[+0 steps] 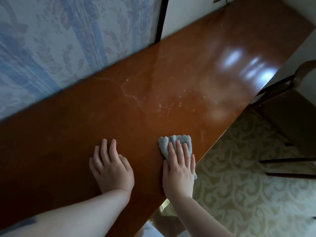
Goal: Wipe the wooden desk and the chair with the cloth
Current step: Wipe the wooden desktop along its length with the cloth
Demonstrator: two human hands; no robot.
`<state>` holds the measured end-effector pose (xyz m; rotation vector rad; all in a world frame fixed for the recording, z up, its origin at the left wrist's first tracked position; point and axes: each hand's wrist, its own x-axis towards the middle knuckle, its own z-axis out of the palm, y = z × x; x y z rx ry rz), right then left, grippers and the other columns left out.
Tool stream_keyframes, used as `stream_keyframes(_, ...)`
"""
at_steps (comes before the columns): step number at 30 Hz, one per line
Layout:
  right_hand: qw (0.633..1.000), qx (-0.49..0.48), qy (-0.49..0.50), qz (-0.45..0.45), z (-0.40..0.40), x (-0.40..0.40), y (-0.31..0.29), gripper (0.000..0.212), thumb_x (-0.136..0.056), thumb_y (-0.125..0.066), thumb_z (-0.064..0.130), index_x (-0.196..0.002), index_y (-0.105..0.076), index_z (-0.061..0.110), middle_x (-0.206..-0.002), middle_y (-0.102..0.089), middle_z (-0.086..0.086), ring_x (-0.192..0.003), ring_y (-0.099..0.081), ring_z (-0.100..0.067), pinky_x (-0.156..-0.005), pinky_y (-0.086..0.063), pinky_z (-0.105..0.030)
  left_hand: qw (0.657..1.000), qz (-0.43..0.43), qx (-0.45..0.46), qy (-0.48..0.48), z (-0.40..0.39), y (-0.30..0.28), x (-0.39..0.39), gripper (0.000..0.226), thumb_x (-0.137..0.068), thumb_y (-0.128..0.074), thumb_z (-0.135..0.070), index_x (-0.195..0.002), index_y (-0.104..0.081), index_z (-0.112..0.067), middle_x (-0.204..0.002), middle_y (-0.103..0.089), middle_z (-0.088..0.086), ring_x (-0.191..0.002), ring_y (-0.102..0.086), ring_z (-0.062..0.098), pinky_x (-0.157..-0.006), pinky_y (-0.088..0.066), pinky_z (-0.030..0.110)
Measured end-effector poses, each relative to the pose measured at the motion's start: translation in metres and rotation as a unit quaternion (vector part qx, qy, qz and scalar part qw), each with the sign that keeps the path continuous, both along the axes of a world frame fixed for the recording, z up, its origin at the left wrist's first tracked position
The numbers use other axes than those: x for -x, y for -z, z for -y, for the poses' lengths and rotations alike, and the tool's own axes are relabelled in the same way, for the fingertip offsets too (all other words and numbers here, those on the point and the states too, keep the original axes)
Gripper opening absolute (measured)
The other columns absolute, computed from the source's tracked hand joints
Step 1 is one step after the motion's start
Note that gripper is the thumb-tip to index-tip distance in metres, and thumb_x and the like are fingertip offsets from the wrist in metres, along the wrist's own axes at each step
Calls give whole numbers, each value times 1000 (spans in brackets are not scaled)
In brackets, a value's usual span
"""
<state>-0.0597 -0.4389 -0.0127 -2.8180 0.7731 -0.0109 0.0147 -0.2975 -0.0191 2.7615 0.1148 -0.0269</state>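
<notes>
Surface (153,86): one
Cloth (172,142): one
Chair (290,113): one
Hands: two, left (111,166), right (179,170)

Left hand (112,170) flat, palm down, fingers straight. Right hand (179,170) flat, fingers extended, pressing down.

— Dim overall, bluish cast. Bright white glare on the glossy worktop (153,103) toward its far right end, near the chair (294,106).
— Soft focus throughout; motion smear along the patterned fabric (51,48) at left. Wide-angle bending at frame edges. Deep shadow on the near left corner.
</notes>
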Motion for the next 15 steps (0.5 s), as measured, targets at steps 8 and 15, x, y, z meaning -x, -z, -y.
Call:
stream_keyframes(8,962,-55,-261,-56,14,-17,-10,55,-101,-32,44,-154,-18,37,-161,-11,16,-149,7,-6,-119,2,-40,1000,13,-5,1,-1,1,1,44,-91,-52,-12,-135,-51,-14,-147,-43,14,-139,-30,34,-111,-23,58)
stream_keyframes(15,994,-5,-105,-8,-9,5,-5,57,-93,-36,37,-150,-35,29,-156,-33,5,-149,-13,-16,-117,-12,-46,1000,15,-4,-3,0,1,0,43,-94,-41,-13,-136,-50,-14,-148,-42,13,-140,-29,34,-112,-22,57)
